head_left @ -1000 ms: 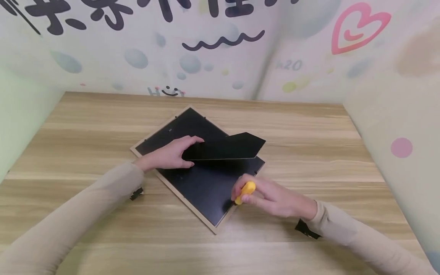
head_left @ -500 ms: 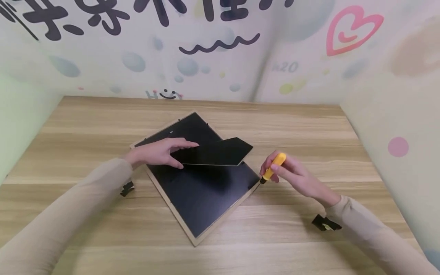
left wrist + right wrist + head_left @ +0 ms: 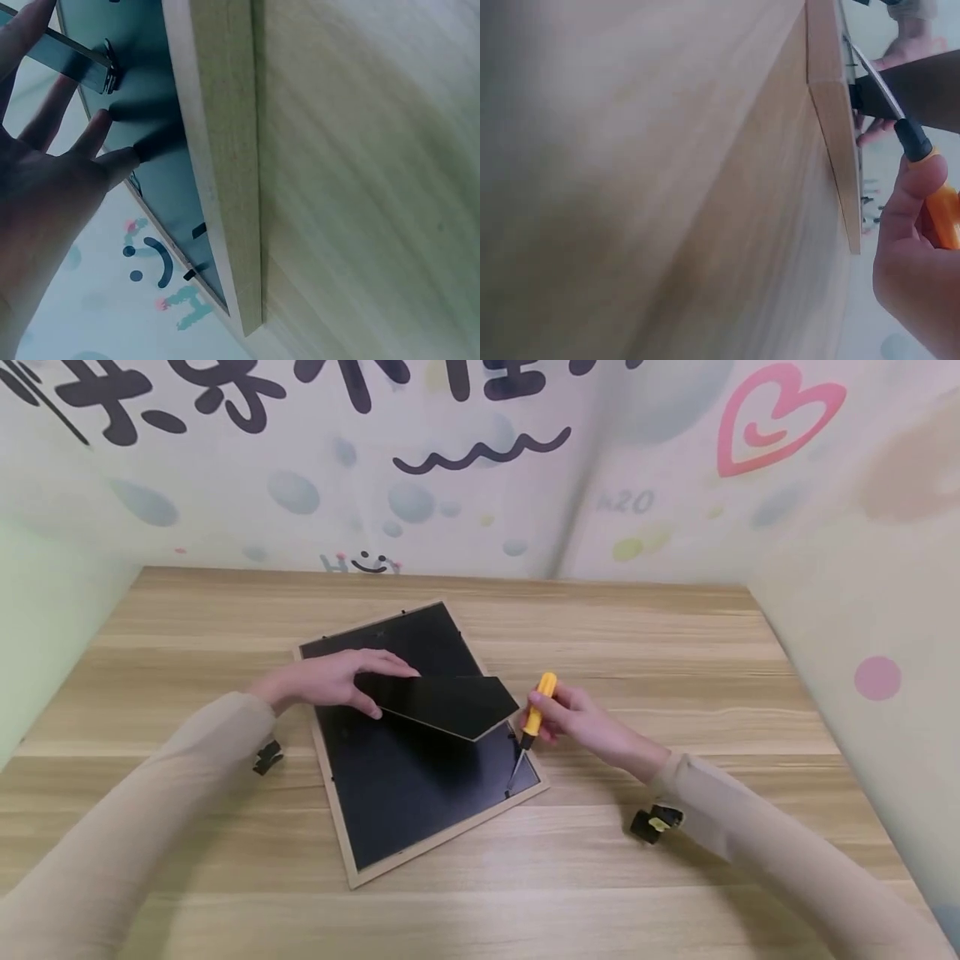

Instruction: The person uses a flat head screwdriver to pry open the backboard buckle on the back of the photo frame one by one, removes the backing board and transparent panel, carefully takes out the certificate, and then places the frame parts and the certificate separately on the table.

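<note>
Head view: the right hand (image 3: 581, 722) is clenched round the yellow handle of a screwdriver (image 3: 529, 722), shaft angled down, tip at the right inner edge of the picture frame (image 3: 352, 860). The left hand (image 3: 330, 681) lies flat, fingers straight, pressing on a black stand flap (image 3: 442, 702) lifted above the frame's back panel (image 3: 408, 777). Compared with half a second ago, the frame has turned clockwise and the screwdriver has moved inward onto it. Frame: pale wood border, matte black backing, lying face down at mid wooden table (image 3: 675, 643).
</note>
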Tool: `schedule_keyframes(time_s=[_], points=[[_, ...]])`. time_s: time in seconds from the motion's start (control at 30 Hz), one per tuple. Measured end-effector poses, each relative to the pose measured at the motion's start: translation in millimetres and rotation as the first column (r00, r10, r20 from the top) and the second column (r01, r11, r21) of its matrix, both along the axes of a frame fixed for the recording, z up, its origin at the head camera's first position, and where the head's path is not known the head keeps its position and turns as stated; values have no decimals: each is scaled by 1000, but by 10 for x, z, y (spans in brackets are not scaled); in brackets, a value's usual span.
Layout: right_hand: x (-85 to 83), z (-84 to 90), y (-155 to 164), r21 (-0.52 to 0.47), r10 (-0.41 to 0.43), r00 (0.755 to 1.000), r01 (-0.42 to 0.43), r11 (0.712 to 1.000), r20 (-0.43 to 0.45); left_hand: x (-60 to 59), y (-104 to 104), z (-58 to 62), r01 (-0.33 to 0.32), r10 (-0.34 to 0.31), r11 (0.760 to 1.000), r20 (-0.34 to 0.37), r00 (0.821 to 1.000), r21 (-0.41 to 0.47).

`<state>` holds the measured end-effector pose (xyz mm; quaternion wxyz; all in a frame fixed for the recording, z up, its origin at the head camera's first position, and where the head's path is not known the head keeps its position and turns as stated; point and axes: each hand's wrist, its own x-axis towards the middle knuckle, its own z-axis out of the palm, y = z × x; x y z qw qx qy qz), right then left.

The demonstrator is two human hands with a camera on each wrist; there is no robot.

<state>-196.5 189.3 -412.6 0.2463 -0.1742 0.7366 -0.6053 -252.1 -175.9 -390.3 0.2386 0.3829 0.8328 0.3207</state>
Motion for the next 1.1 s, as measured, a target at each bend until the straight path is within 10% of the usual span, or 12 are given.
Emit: schedule_keyframes(time_s=[0.57, 1.1], points=[[-228, -45, -150, 51, 265, 964, -265, 963, 7, -16, -7, -37, -28, 27, 999, 56, 998, 27], [-52, 29, -223, 46, 360, 918, -358, 933, -165, -78, 63, -67, 12, -18, 997, 99, 995, 70]])
